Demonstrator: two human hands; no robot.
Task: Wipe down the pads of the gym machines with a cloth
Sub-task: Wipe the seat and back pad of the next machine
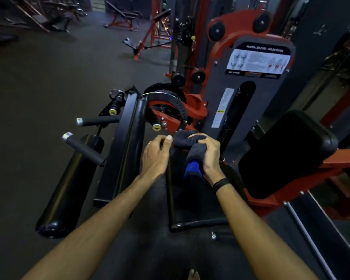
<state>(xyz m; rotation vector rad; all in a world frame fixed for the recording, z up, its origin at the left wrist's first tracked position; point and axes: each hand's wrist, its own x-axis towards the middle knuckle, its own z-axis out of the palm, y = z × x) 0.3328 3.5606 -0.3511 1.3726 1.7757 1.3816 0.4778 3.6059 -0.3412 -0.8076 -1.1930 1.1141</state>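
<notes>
a person stood over a red and black seated leg curl and leg extension machine (257, 81) in a dim gym, both bare arms reaching forward. the right hand (209, 153) was curled around a bunched dark grey cloth (185, 139), which had a bright blue part (193, 168) hanging below the palm. the left hand (157, 153) sat just beside it, fingers bent, thumb and forefinger seeming to pinch the cloth's loose edge. the cloth was held in the air above the machine's frame, touching no pad.

the step looked like refolding or gathering the cloth before wiping. to do it well, the person would want a flat, fresh face of fabric outward and the loose ends tucked into the palm, so nothing dragged near the notched cam wheel (168, 106). the long black roller pad (67, 188) to the left and the black seat back pad (285, 152) to the right both lay near.

low light made the pads' surfaces hard to read; no dirt or wet streaks could be told. the left fingertips were partly hidden by the hand itself, so the pinch was a judgement. the seat cushion lay mostly hidden beneath the arms, and the placard's wording was blurred.
</notes>
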